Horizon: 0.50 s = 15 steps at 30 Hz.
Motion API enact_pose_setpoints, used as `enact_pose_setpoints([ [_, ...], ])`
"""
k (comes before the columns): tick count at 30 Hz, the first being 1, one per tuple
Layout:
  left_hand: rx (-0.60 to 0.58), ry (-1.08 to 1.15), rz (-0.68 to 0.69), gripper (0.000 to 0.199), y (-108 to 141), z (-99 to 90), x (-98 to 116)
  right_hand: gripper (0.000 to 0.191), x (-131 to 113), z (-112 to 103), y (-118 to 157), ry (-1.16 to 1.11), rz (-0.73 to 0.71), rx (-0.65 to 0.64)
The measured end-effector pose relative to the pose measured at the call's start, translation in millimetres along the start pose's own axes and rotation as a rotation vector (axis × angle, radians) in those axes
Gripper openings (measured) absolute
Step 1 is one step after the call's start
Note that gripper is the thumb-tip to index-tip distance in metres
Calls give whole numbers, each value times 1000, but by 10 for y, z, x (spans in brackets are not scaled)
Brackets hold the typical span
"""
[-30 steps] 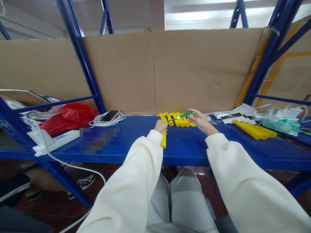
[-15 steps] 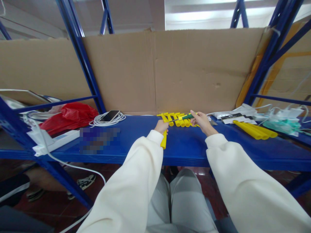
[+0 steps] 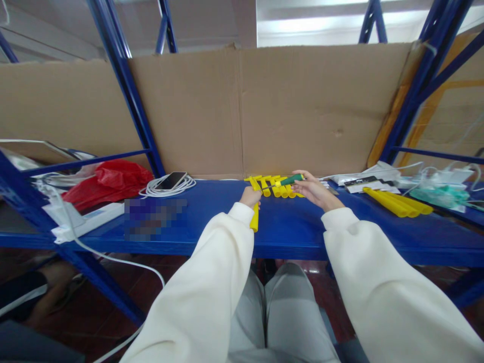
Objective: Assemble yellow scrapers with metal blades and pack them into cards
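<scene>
My left hand (image 3: 251, 197) is closed around a yellow tube-shaped part (image 3: 254, 220), which stands up at a slant near the middle of the blue shelf (image 3: 219, 212). In my right hand (image 3: 313, 189) is the end of a green-and-yellow screwdriver (image 3: 291, 180), pinched by the fingers. The screwdriver's thin shaft points left, its tip at the top part of the yellow piece by my left hand; the exact contact is too small to tell. Behind the shaft, several more yellow parts (image 3: 277, 191) lie in a row.
Three yellow tubes (image 3: 397, 202) lie at the right, near white packets and a green bag (image 3: 438, 194). On the left are a phone (image 3: 172, 181) on a coiled white cable, a red bag (image 3: 113, 179) and a white power strip (image 3: 93, 221). Cardboard (image 3: 302, 111) stands behind.
My right hand has shifted slightly right and its fingers have spread a little around the handle, showing more of it. At lower left, another person's leg and foot have moved.
</scene>
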<state>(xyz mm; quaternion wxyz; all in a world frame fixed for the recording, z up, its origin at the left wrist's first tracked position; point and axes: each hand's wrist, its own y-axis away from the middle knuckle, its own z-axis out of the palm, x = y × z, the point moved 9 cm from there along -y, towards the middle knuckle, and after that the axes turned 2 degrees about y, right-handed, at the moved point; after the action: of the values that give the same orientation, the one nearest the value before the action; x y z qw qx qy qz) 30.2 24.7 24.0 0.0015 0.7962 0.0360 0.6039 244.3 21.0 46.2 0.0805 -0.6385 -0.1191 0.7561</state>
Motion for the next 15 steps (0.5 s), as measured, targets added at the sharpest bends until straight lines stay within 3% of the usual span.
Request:
enact_pose_setpoints([
  [3, -7, -1, 5, 12, 11, 10, 11, 17, 50, -55, -32, 45, -1, 60],
  [8, -23, 14, 5, 9, 0, 34, 5, 16, 72, -140, -85, 85, -36, 194],
  [15, -32, 7, 36, 13, -38, 44, 9, 23, 20, -117, -84, 3, -69, 172],
])
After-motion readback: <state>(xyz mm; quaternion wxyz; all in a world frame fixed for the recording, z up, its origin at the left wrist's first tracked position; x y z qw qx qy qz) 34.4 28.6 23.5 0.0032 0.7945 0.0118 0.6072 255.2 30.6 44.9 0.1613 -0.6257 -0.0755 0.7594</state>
